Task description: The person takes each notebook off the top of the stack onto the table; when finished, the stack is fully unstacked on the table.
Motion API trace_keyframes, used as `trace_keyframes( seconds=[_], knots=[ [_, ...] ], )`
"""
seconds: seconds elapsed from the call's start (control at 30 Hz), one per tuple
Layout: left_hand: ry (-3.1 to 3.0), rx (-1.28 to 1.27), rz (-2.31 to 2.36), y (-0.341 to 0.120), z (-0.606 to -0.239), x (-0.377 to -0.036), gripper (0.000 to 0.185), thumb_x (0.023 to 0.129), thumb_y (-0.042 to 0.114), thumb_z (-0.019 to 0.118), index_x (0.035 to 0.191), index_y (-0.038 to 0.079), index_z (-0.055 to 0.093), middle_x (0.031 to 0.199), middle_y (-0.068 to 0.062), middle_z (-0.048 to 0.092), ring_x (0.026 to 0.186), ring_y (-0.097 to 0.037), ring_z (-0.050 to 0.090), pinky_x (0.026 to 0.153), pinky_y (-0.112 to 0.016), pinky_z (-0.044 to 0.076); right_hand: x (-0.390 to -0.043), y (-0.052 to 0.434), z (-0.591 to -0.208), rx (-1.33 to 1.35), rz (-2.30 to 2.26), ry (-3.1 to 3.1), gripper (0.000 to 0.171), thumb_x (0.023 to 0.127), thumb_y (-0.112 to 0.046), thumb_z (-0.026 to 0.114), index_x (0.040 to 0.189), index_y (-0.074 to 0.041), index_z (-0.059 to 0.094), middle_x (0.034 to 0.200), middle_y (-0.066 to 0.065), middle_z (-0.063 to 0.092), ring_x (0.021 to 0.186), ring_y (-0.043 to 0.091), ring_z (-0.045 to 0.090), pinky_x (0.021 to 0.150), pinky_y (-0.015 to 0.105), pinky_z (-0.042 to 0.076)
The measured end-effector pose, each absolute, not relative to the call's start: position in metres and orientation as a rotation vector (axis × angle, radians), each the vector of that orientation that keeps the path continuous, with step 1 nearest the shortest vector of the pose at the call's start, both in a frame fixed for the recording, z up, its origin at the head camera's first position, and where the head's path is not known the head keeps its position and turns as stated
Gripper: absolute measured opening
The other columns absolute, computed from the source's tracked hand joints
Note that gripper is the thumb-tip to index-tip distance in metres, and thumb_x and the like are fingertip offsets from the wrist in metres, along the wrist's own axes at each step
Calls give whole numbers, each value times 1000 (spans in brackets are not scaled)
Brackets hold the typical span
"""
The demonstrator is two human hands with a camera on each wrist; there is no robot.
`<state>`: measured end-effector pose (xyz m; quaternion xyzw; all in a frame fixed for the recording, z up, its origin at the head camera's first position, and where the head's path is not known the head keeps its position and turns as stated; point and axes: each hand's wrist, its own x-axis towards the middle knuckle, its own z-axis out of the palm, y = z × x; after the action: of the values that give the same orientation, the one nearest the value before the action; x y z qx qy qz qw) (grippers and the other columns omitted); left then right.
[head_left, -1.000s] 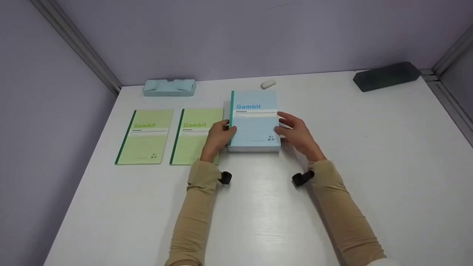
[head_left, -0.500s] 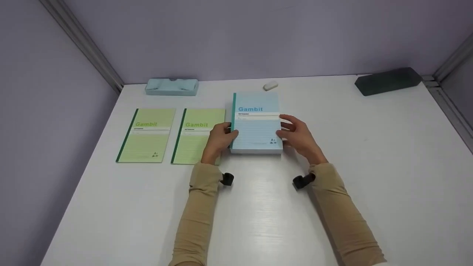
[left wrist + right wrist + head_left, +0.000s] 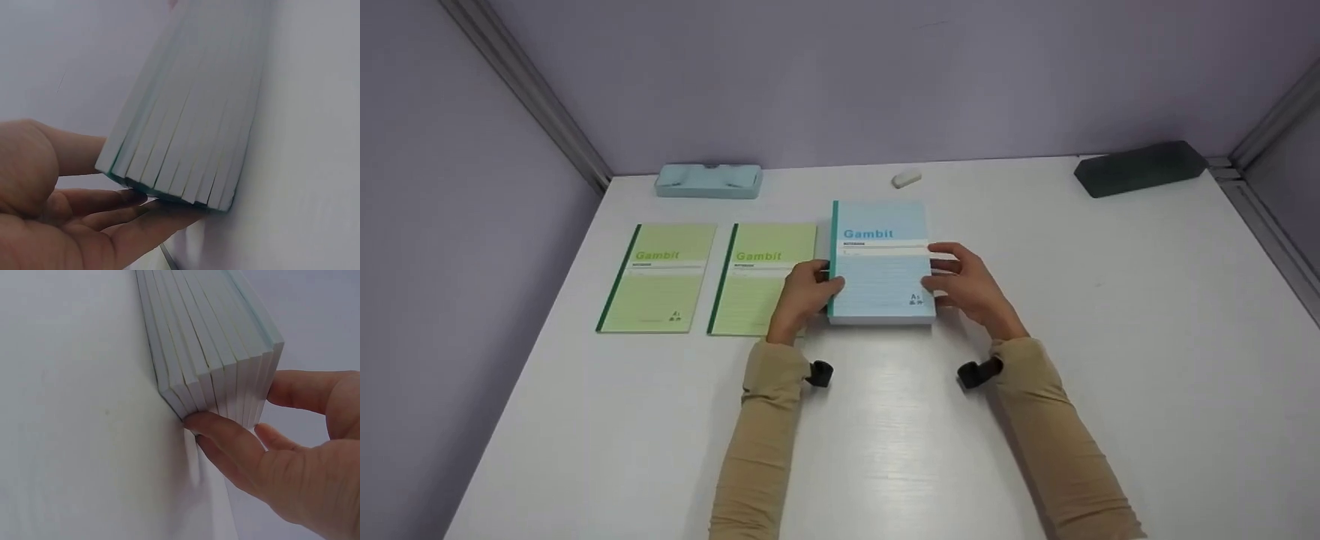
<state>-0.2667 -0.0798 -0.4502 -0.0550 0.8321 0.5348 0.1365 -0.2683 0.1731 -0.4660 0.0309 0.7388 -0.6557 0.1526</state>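
A thick stack of notebooks (image 3: 881,274) with a blue "Gambit" cover on top lies between both hands. My left hand (image 3: 806,292) holds its green spine side, the thumb on the top cover's edge. In the left wrist view, the fingers (image 3: 132,236) press along the spines. My right hand (image 3: 971,289) holds the opposite side, thumb at the top cover. The right wrist view shows its fingers (image 3: 225,439) against the page edges of several notebooks. Left of the stack lie two green notebooks (image 3: 656,281), the nearer one (image 3: 750,300) partly behind my left hand.
A light blue case (image 3: 709,182) stands at the back left of the white table (image 3: 900,450). A white eraser (image 3: 907,179) lies behind the stack, and a dark case (image 3: 1140,169) at the back right. Grey walls (image 3: 840,82) border the table.
The notebook stack has shifted a little toward me, both hands moving along with it and keeping their hold. The green notebooks stay where they were.
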Motion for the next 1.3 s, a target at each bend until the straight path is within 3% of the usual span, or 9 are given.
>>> trace_keyframes(
  seconds=[0.37, 0.87, 1.1, 1.3],
  knots=[
    [2321, -127, 1663, -83, -454, -265, 58, 93, 15, 60, 147, 6, 38, 134, -14, 53, 115, -24, 53, 95, -40, 44, -271, 171, -461, 146, -1800, 2126, 63, 88, -3, 63, 145, -7, 35, 143, 16, 40, 121, 30, 48, 90, 45, 48],
    [2333, -121, 1731, -82, -456, -269, 51, 94, 12, 60, 143, 4, 45, 129, -13, 58, 111, -22, 57, 92, -38, 47, -276, 169, -462, 122, -1811, 2167, 58, 89, -4, 63, 143, -5, 42, 139, 15, 46, 116, 29, 52, 92, 45, 48],
    [2377, -135, 1754, -82, -462, -274, 59, 95, 13, 60, 148, 4, 35, 145, -13, 45, 129, -25, 46, 103, -35, 39, -279, 167, -465, 125, -1828, 2168, 57, 90, -5, 62, 144, -5, 42, 141, 13, 46, 116, 27, 53, 91, 43, 48],
    [2363, -38, 1808, -82, -463, -275, 52, 96, 12, 57, 145, 2, 40, 134, -16, 54, 119, -23, 53, 100, -36, 41, -280, 168, -468, 126, -1854, 2192, 57, 91, -10, 63, 143, -6, 42, 141, 13, 46, 118, 26, 52, 91, 42, 49]
  ],
)
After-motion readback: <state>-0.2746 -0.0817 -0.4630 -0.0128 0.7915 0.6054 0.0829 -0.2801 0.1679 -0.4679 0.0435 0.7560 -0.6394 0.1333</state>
